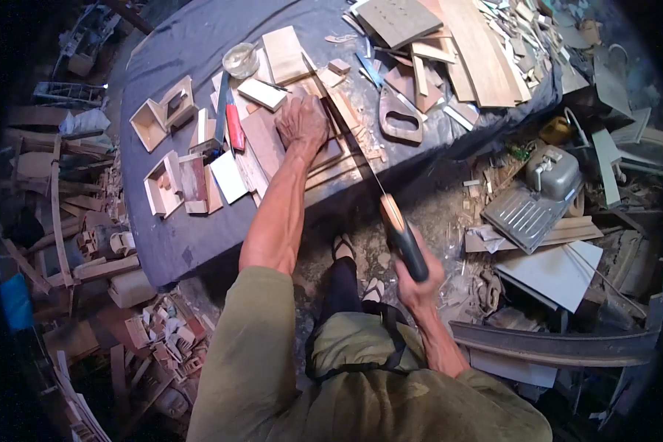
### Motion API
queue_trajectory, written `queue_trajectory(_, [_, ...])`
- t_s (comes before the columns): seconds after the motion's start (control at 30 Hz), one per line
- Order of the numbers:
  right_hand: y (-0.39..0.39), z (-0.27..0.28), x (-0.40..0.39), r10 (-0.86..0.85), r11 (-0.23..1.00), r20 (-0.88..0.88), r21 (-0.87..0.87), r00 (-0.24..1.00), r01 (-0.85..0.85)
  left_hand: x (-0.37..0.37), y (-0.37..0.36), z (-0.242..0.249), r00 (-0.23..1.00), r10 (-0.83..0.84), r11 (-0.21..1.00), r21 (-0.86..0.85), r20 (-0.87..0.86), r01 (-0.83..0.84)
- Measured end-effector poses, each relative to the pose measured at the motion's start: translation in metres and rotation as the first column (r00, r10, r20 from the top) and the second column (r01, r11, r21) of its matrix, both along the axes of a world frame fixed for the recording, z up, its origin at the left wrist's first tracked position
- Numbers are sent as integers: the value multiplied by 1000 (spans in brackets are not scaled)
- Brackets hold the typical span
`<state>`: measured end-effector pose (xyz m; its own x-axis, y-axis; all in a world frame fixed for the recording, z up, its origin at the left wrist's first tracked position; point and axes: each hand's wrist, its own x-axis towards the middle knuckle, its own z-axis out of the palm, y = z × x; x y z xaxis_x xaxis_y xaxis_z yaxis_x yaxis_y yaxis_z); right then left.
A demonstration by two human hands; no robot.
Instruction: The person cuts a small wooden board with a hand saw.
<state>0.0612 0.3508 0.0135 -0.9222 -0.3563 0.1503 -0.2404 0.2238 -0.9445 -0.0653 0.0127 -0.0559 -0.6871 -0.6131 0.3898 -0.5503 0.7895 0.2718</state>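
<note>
My right hand [420,272] is closed around the black and orange handle of a handsaw [401,239]. Its long thin blade runs up and left across the table edge, past my other hand. My left hand [303,121] presses down, fingers curled, on a brown wooden board [261,136] beside the blade. The fingertips are partly hidden. A pale block [262,94] and a larger light board [285,54] lie just beyond that hand. To its left are a red object [235,127] and a white tile-like piece [229,177].
The cloth-covered table [191,250] also carries a glass jar [240,60], small open wooden boxes [163,184], a second saw with a wooden handle [400,118] and stacked boards [486,66]. Wood scraps [171,335] litter the floor; a metal sink [527,210] lies at right.
</note>
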Motion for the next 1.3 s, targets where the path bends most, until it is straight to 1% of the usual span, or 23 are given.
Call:
queue_trajectory(0.07, [-31, 8, -22, 61, 997, 12, -50, 998, -60, 2, 3, -4, 1000, -9, 999, 36, -12, 10])
queue_trajectory(0.13, [-31, 13, -23, 42, 998, 179, -44, 983, -35, 0, -4, -4, 999, -21, 998, 53, -26, 23])
queue_trajectory(0.2, [-8, 5, -5, 29, 1000, -46, -4, 999, -29, 0, 1, -4, 999, -8, 1000, 7, -45, 8])
queue_trajectory(0.23, [6, -8, 7, 31, 999, -58, -42, 998, -33, -4, -4, -3, 997, -16, 1000, -9, -69, 15])
queue_trajectory(0.27, [13, -9, 13, 30, 998, -8, -46, 1000, -30, 2, -1, -4, 997, -25, 1000, -14, -74, 24])
queue_trajectory(0.3, [13, -10, 15, 23, 999, -21, -31, 1000, -24, 0, -1, -2, 999, -7, 1000, -1, -35, 7])
queue_trajectory(0.4, [-30, -5, -16, 13, 999, -46, -50, 999, -16, -1, -3, -7, 999, -26, 999, -29, -45, 25])
queue_trajectory(0.43, [-51, -2, -33, 41, 995, -103, -89, 994, -50, 1, -4, -9, 997, -53, 998, -30, -62, 51])
queue_trajectory(0.53, [-57, -2, -36, 23, 996, 34, -89, 999, -20, -2, -7, -17, 998, -14, 1000, -18, -64, 13])
queue_trajectory(0.6, [-19, -4, -11, 42, 999, 36, 27, 998, -43, -1, -3, -8, 999, -7, 1000, 16, -32, 8])
queue_trajectory(0.63, [-2, -10, 4, 17, 1000, -139, -9, 990, -18, -1, 0, -5, 1000, -4, 1000, 19, -14, 4])
queue_trajectory(0.67, [12, -6, 15, 25, 999, -179, 25, 983, -21, -2, -1, -2, 1000, 4, 1000, 19, -1, -4])
queue_trajectory(0.73, [26, 2, 29, 29, 998, -82, 57, 996, -24, -1, -3, -1, 999, 4, 1000, -11, -47, -5])
queue_trajectory(0.83, [-10, -2, -1, 10, 1000, -123, -22, 992, -13, -1, 0, -2, 998, -32, 999, 6, -53, 33])
queue_trajectory(0.87, [-26, 4, -13, 18, 1000, -1, -6, 1000, -18, 1, -2, -2, 998, -45, 999, 18, -42, 45])
queue_trajectory(0.93, [-37, 13, -21, 27, 999, 91, -28, 995, -24, -3, -4, -5, 998, -31, 999, -16, -58, 30])
queue_trajectory(1.0, [-15, -1, -1, 21, 1000, -86, 9, 996, -20, -2, -3, -10, 998, -12, 1000, -25, -59, 11])
queue_trajectory(1.07, [25, 0, 29, 33, 997, 34, 61, 999, -35, -3, -4, -4, 998, -6, 1000, -14, -70, 5])
queue_trajectory(1.1, [43, -2, 42, 12, 995, 41, 98, 999, -16, -1, -1, -3, 997, -7, 1000, -5, -71, 7])
queue_trajectory(1.2, [39, 3, 38, 7, 998, -24, 57, 1000, -6, 1, 2, -1, 993, -30, 999, -34, -112, 26])
queue_trajectory(1.23, [20, 1, 26, -12, 1000, -10, 24, 1000, 12, 1, 1, -2, 996, -36, 999, -18, -82, 34])
queue_trajectory(1.27, [-5, 11, 8, -5, 1000, -91, 5, 996, 5, 0, -2, -3, 998, -42, 999, -6, -52, 42])
queue_trajectory(1.3, [-27, 14, -8, 10, 1000, -83, -20, 996, -12, -1, -4, -6, 999, -47, 999, 6, -21, 47])
